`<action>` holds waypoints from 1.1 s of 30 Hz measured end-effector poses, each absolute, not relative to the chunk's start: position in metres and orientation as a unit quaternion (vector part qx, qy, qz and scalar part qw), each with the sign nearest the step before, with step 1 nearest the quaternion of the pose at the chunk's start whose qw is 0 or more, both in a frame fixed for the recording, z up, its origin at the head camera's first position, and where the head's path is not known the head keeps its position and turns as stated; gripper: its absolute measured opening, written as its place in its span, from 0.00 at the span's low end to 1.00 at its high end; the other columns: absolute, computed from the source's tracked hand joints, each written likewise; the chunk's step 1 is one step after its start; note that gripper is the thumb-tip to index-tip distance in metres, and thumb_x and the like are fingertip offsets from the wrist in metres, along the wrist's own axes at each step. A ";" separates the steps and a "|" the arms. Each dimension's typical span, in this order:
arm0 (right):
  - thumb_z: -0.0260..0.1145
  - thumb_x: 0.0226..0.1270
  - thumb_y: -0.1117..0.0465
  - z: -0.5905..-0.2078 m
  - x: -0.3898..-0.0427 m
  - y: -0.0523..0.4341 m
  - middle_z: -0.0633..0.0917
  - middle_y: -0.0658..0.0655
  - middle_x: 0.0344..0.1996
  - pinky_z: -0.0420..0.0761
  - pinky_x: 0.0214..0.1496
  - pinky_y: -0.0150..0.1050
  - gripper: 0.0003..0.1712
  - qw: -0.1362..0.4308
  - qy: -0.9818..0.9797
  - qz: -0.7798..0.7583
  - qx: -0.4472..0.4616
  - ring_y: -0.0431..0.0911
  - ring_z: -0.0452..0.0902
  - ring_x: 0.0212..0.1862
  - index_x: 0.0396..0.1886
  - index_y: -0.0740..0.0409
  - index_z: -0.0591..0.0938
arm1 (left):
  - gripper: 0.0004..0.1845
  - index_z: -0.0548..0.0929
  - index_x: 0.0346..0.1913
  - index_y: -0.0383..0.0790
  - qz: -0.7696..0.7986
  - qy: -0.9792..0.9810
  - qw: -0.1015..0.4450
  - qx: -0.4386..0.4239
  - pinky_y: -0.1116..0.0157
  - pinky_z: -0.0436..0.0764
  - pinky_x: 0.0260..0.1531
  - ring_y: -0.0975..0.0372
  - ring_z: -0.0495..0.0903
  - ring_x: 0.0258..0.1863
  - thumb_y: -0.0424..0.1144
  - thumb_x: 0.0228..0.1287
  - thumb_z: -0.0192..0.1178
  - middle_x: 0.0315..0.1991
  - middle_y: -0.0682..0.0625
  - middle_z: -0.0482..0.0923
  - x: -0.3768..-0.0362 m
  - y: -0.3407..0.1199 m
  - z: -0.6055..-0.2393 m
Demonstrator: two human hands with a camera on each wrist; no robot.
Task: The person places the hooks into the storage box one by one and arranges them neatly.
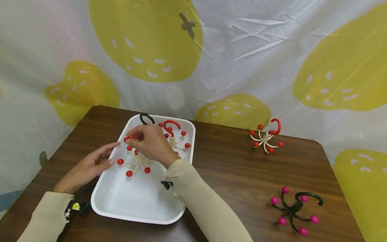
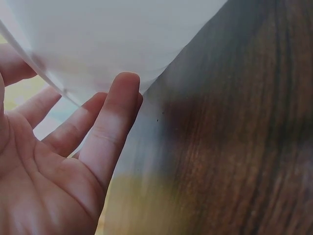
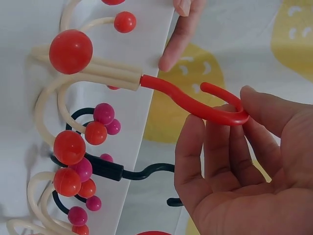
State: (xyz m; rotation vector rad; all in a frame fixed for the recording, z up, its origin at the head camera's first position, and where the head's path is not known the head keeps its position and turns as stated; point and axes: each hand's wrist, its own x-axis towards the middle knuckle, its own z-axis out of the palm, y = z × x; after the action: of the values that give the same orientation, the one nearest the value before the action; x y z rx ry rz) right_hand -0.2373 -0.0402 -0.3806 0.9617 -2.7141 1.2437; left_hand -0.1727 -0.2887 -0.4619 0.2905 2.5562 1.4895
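The right hand (image 1: 153,142) grasps, between thumb and fingers, the red curved hook of a cream-stemmed, multi-armed hanger with red balls (image 3: 112,74), tilted within the white, round-cornered rectangular tray (image 1: 130,203); whether its balls bear on the tray floor cannot be told. The left hand (image 1: 91,164) rests relaxed, fingers extended, against the tray's left side, grasping nothing. The step in hand appears to be handling this hanger by its hook; the next move calls for keeping its arms clear of its neighbours.

Count: one tray; three cream-and-red hangers, comprising the held one, a second (image 1: 173,141) in the tray and a third (image 1: 265,138) on the dark wood-grain table (image 1: 224,164); two black hangers with pink balls, one (image 3: 107,169) in the tray, one (image 1: 295,208) on the table.
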 end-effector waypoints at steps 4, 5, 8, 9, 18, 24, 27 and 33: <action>0.77 0.70 0.55 -0.380 -0.237 -0.041 0.90 0.45 0.35 0.78 0.39 0.22 0.12 -0.002 -0.864 0.399 0.308 0.36 0.79 0.36 0.49 0.53 0.93 | 0.36 0.60 0.84 0.51 0.493 0.860 0.082 0.097 0.63 0.83 0.51 0.41 0.76 0.65 0.45 0.80 0.60 0.74 0.32 0.68 -0.171 -0.289 -0.460; 0.77 0.69 0.55 -0.379 -0.236 -0.040 0.90 0.46 0.35 0.79 0.39 0.23 0.13 -0.004 -0.865 0.399 0.304 0.36 0.80 0.36 0.49 0.53 0.92 | 0.36 0.60 0.84 0.51 0.492 0.862 0.081 0.096 0.62 0.83 0.51 0.41 0.76 0.65 0.46 0.80 0.60 0.75 0.32 0.68 -0.171 -0.288 -0.459; 0.77 0.69 0.54 -0.378 -0.235 -0.038 0.89 0.45 0.34 0.79 0.39 0.23 0.15 -0.006 -0.866 0.402 0.298 0.35 0.80 0.36 0.51 0.53 0.92 | 0.36 0.60 0.84 0.52 0.489 0.864 0.083 0.090 0.59 0.85 0.52 0.42 0.76 0.64 0.46 0.80 0.60 0.75 0.32 0.68 -0.171 -0.287 -0.459; 0.77 0.69 0.53 -0.377 -0.235 -0.037 0.89 0.45 0.33 0.79 0.39 0.23 0.15 -0.006 -0.866 0.405 0.295 0.35 0.80 0.36 0.51 0.54 0.92 | 0.36 0.60 0.84 0.52 0.489 0.863 0.084 0.089 0.58 0.86 0.51 0.42 0.77 0.63 0.46 0.80 0.60 0.75 0.32 0.68 -0.171 -0.287 -0.459; 0.77 0.69 0.52 -0.375 -0.232 -0.027 0.90 0.44 0.36 0.80 0.43 0.23 0.15 0.005 -0.860 0.420 0.289 0.34 0.81 0.37 0.50 0.54 0.91 | 0.36 0.60 0.84 0.52 0.496 0.860 0.087 0.086 0.62 0.86 0.48 0.42 0.79 0.62 0.47 0.80 0.59 0.75 0.31 0.67 -0.171 -0.287 -0.461; 0.77 0.69 0.54 -0.369 -0.230 -0.018 0.90 0.45 0.34 0.81 0.40 0.24 0.12 0.018 -0.853 0.425 0.302 0.34 0.81 0.35 0.48 0.53 0.91 | 0.36 0.60 0.84 0.53 0.497 0.860 0.085 0.082 0.52 0.89 0.51 0.39 0.78 0.64 0.48 0.80 0.59 0.76 0.31 0.66 -0.174 -0.288 -0.464; 0.76 0.69 0.54 -0.365 -0.228 -0.011 0.89 0.45 0.32 0.81 0.39 0.24 0.11 0.029 -0.852 0.421 0.308 0.35 0.82 0.34 0.47 0.52 0.91 | 0.36 0.59 0.84 0.54 0.497 0.860 0.088 0.078 0.48 0.89 0.52 0.38 0.78 0.65 0.49 0.80 0.59 0.76 0.31 0.65 -0.174 -0.287 -0.464; 0.76 0.70 0.57 -0.357 -0.223 0.002 0.90 0.50 0.34 0.81 0.42 0.24 0.12 0.047 -0.846 0.422 0.323 0.38 0.83 0.37 0.49 0.57 0.91 | 0.36 0.59 0.85 0.53 0.502 0.856 0.092 0.077 0.50 0.89 0.51 0.40 0.79 0.63 0.49 0.81 0.59 0.76 0.31 0.65 -0.173 -0.286 -0.465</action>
State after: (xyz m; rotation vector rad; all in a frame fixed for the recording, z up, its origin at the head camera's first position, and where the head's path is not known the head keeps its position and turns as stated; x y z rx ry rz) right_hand -0.2227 0.0025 -0.3570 0.9852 -2.5811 1.2875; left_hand -0.1734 -0.2865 -0.4650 0.2287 2.5435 1.4908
